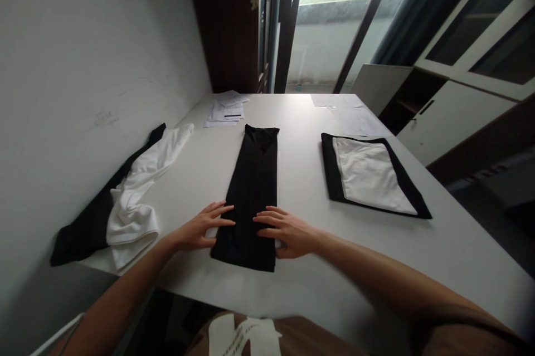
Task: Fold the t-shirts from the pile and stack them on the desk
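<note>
A long black piece of clothing, folded lengthwise into a strip, [256,178] lies flat on the white table in front of me; its exact kind does not show. My left hand [207,226] rests at its left edge, fingers spread, fingertips touching the cloth. On the other side, my right hand [288,232] lies with its fingers stretched over the cloth's right edge and its thumb on the table side. Neither hand grips the fabric. The far end of the strip has a slightly uneven edge.
Left by the wall lie a crumpled white garment [137,200] and a black garment [90,228]. At right, a folded white cloth [370,175] sits on a folded black one [331,172]. Papers [227,109] and more sheets [355,116] lie at the far end of the table [305,283].
</note>
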Tool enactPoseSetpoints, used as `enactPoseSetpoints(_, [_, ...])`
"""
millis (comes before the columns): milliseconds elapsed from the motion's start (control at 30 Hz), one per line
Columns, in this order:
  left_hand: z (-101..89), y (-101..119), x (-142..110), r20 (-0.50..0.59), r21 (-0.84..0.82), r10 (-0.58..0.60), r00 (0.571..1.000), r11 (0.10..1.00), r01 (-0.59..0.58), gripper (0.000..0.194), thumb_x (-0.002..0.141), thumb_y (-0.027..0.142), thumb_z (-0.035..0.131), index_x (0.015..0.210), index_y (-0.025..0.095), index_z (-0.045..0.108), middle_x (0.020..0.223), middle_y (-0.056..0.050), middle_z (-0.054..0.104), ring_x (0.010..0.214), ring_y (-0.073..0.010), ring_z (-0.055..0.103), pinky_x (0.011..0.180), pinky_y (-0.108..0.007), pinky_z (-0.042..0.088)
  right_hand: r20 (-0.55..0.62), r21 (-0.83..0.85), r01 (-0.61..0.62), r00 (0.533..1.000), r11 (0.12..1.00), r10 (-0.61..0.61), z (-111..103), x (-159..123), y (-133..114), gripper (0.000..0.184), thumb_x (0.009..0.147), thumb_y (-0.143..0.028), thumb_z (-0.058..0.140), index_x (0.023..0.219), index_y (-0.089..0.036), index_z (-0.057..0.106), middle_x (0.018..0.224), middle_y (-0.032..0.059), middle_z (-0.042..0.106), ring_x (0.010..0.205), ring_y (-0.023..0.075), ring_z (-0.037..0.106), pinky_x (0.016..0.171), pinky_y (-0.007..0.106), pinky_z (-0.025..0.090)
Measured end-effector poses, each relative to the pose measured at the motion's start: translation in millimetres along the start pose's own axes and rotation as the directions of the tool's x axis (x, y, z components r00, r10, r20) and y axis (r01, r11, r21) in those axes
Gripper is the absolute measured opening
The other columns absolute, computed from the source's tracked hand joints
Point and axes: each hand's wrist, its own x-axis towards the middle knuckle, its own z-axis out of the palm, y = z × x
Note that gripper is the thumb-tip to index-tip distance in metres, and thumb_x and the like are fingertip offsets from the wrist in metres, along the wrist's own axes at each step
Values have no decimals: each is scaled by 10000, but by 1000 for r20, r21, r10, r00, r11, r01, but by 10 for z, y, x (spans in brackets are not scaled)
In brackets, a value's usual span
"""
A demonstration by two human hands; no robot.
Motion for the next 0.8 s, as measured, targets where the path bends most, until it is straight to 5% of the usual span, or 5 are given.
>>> enactPoseSetpoints(200, [117,39,41,-60,101,24,998,995,-18,765,813,262,740,1518,365,464,1687,-18,239,1563,-334,149,1268,-572,159,10,-67,5,1000,998,-4,25,-29,33,608,857,-475,685,1388,-193,595,1531,167,468,1417,316,424,1208,545,277])
enactPoseSetpoints(467, [247,38,172,-106,156,100,989,984,-83,674,906,150,576,1523,392,453,1654,1,329,1548,-276,232,1274,-543,168,27,-130,-265,962,955,271,166,36,-134,765,810,-186,607,1554,-245,435,1646,136,297,1484,319,344,1214,552,279])
enactPoseSetpoints(633, [168,119,134,-30,100,86,996,992,-83,774,861,85,542,1558,387,394,1643,5,352,1534,-255,284,1276,-538,160,77,9,-224,972,975,223,103,42,-150,725,804,-124,563,1509,-281,504,1585,62,429,1495,254,348,1250,515,232])
enactPoseSetpoints(800, [19,265,112,21,25,145,989,989,-146,806,810,56,544,1528,408,443,1593,24,437,1500,-257,362,1283,-548,106,-38,238,-271,957,933,287,12,29,-222,727,730,-41,505,1414,-265,606,1473,39,567,1382,203,516,1217,429,343])
